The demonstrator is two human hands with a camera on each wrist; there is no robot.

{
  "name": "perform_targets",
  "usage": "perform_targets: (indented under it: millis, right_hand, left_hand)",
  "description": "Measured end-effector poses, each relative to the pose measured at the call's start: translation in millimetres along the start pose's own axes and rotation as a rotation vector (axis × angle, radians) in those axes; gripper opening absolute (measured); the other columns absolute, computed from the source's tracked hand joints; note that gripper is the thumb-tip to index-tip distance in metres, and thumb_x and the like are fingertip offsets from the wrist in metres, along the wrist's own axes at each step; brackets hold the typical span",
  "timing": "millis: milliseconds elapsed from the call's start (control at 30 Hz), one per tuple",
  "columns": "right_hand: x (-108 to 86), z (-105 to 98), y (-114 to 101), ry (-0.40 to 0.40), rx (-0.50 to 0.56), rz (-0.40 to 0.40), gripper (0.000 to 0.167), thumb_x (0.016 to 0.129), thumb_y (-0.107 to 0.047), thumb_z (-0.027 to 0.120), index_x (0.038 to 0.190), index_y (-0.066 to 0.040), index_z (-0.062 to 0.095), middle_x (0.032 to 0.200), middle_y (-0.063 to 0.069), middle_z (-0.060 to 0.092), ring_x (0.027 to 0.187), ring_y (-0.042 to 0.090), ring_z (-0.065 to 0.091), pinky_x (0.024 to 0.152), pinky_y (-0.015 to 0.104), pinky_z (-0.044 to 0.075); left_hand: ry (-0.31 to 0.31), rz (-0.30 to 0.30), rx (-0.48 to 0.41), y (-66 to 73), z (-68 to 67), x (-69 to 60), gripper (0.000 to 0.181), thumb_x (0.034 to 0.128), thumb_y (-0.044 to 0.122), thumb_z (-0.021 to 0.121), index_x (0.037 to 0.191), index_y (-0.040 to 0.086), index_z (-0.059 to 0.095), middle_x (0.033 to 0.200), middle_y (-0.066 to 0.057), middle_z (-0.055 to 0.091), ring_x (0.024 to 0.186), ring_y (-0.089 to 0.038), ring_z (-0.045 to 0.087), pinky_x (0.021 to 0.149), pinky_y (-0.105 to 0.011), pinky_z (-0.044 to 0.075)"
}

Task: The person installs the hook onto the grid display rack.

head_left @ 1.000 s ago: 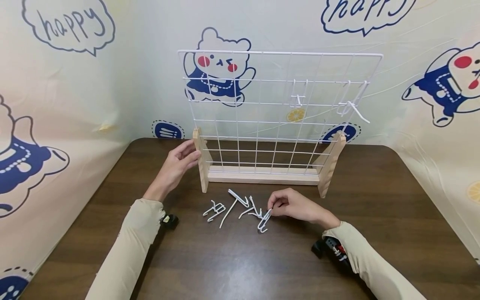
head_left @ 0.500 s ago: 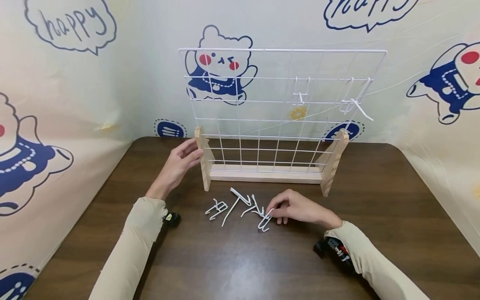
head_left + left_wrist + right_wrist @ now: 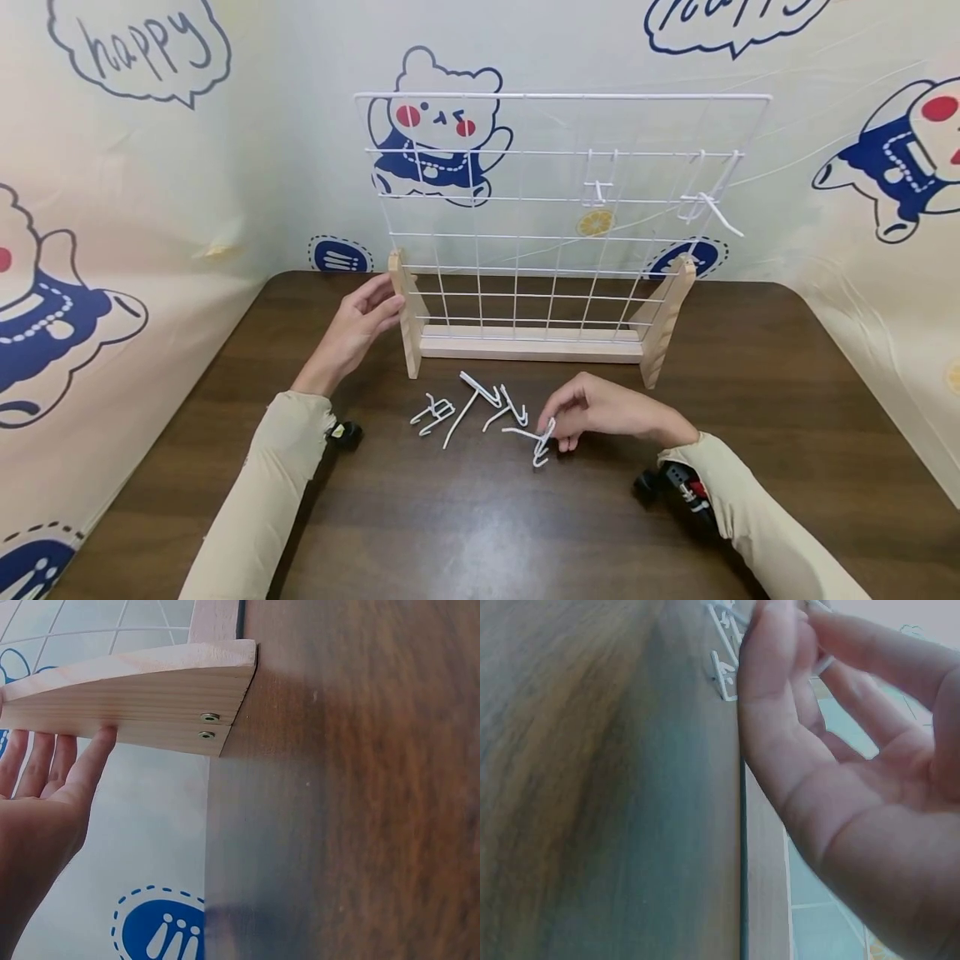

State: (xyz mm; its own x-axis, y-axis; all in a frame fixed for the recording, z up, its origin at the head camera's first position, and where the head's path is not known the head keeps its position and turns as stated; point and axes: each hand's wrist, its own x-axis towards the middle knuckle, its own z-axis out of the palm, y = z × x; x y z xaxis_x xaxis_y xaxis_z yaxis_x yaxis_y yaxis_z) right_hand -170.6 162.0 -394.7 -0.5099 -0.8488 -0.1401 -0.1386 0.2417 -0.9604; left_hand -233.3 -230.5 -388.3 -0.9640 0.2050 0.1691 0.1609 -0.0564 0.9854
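White wire hook (image 3: 541, 448), before grid rack (image 3: 525, 345): pinched by fingers of right hand (image 3: 603, 410); presumably light, stiff, smooth; best held at looped end. Left hand (image 3: 352, 325): touching rack, grip unclear.

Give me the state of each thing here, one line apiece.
Left hand: touching the stand's left side
Right hand: pinching a white hook
Wooden stand: upright on the table
Wire grid: standing in the stand
Two hung hooks: hooked on the grid
Three loose hooks: lying on the table

Brown table (image 3: 420, 517) beneath grid rack (image 3: 525, 343) and white hooks (image 3: 478, 391)
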Motion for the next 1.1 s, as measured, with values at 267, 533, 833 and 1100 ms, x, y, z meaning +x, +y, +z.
perform_targets:
  millis: [267, 533, 833, 1100]
  right_hand:
    - [1.5, -0.3, -1.1, -0.111, -0.076, -0.084, 0.017, 0.096, -0.006, 0.065, 0.110, 0.002, 0.071, 0.090, 0.019, 0.073, 0.079, 0.042, 0.067, 0.071, 0.046, 0.061]
    - [4.0, 3.9, 1.0, -0.100, -0.039, -0.059, 0.016, 0.095, 0.008, 0.057, 0.108, 0.008, 0.066, 0.087, 0.026, 0.069, 0.073, 0.034, 0.069, 0.067, 0.044, 0.061]
    - [2.6, 6.2, -2.7, -0.140, -0.110, -0.044, 0.029, 0.095, 0.003, 0.061, 0.124, 0.008, 0.063, 0.079, 0.020, 0.069, 0.067, 0.027, 0.066, 0.062, 0.035, 0.060]
    - [2.5, 2.2, -3.5, 0.040, -0.190, -0.104, 0.017, 0.094, -0.004, 0.067, 0.109, -0.004, 0.075, 0.081, 0.020, 0.070, 0.057, 0.012, 0.055, 0.048, 0.023, 0.048]
  left_hand:
    - [0.009, 0.001, -0.014, 1.1, -0.2, -0.8, 0.054, 0.1005, 0.015, 0.061, 0.150, 0.007, 0.041, 0.147, -0.021, 0.042, 0.130, -0.029, 0.048, 0.100, -0.028, 0.051]
    - [0.005, -0.001, -0.020, 1.9, -0.3, -1.7, 0.054, 0.1007, 0.014, 0.060, 0.150, 0.008, 0.040, 0.147, -0.020, 0.042, 0.130, -0.027, 0.048, 0.100, -0.027, 0.051]
    - [0.012, 0.005, -0.043, 0.9, 0.6, -1.6, 0.053, 0.1005, 0.012, 0.060, 0.150, 0.006, 0.041, 0.146, -0.021, 0.044, 0.128, -0.026, 0.050, 0.099, -0.027, 0.051]
    - [0.014, -0.013, -0.008, -0.2, -0.5, -0.8, 0.055, 0.1008, 0.015, 0.060, 0.151, 0.009, 0.039, 0.148, -0.020, 0.041, 0.131, -0.029, 0.047, 0.100, -0.027, 0.050]
